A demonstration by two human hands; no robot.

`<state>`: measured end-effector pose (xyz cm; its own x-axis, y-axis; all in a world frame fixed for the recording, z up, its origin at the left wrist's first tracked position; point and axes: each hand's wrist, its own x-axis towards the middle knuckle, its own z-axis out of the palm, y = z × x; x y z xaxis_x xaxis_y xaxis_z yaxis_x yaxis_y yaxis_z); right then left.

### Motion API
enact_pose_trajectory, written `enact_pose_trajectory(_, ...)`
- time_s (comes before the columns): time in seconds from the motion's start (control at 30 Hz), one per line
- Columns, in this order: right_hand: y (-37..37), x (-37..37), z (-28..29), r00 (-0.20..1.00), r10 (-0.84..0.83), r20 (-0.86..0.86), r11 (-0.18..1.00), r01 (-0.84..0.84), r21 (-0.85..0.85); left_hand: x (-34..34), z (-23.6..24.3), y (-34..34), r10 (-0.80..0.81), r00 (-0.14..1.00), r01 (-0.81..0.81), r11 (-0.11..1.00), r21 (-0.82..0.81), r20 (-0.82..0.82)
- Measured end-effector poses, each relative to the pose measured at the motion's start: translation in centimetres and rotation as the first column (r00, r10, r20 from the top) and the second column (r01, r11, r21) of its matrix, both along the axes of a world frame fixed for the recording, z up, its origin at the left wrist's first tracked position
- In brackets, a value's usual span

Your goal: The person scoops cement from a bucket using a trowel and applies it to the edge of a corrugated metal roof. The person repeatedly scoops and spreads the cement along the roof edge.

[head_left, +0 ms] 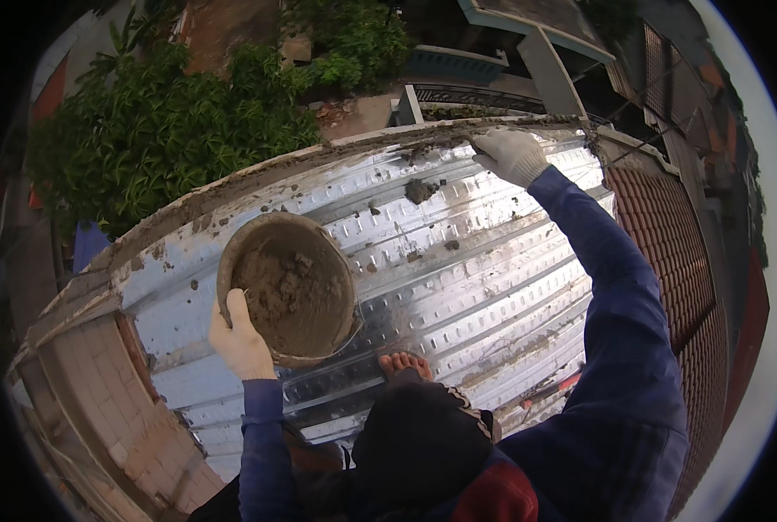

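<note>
If the left hand (pixel 242 341), fingers clamped on its rim, slackens, the mortar bucket (pixel 343 306) over the ribbed metal sheeting (pixel 471 287) could tip; whether the right hand's (pixel 512 157) fingers grip anything, I cannot tell.

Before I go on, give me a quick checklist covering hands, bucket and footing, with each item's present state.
1. Left hand on the bucket's rim: ok.
2. Mortar in the bucket: ok, some inside.
3. Right hand at the far ledge: ok.
4. Tool in the right hand: cannot tell.
5. Metal sheeting clean: not ok, clumps lie on it.
6. Footwear: not ok, the visible foot is bare.
</note>
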<state>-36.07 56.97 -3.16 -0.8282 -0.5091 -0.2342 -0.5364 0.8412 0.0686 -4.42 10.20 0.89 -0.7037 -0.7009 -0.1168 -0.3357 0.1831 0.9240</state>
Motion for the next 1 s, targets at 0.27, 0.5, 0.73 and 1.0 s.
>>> enact_pose_trajectory(0.27, 12.8, -2.0, 0.2, 0.276, -0.643, 0.714, 0.343, 0.938, -0.054, -0.2, -0.2, 0.1, -0.003, 1.000, 0.003, 1.000, 0.005, 0.026)
enact_pose_trajectory(0.5, 0.8, -1.4, -1.7, 0.525, -0.367, 0.768, 0.749, 0.657, -0.091, -0.1, -0.4, 0.0, 0.010, 0.998, -0.010, 1.000, -0.003, 0.062)
enact_pose_trajectory(0.73, -14.1, 0.6, -0.3, 0.998, -0.015, 0.054, 0.998, 0.018, -0.062, 0.4, -0.4, -0.6, 0.006, 0.997, -0.005, 1.000, -0.006, 0.083)
enact_pose_trajectory(1.0, -6.9, 3.7, -3.2, 0.993, 0.102, 0.053, 0.992, -0.106, 0.070, 0.3, -0.3, -0.6, 0.009, 0.996, -0.008, 1.000, -0.018, 0.084)
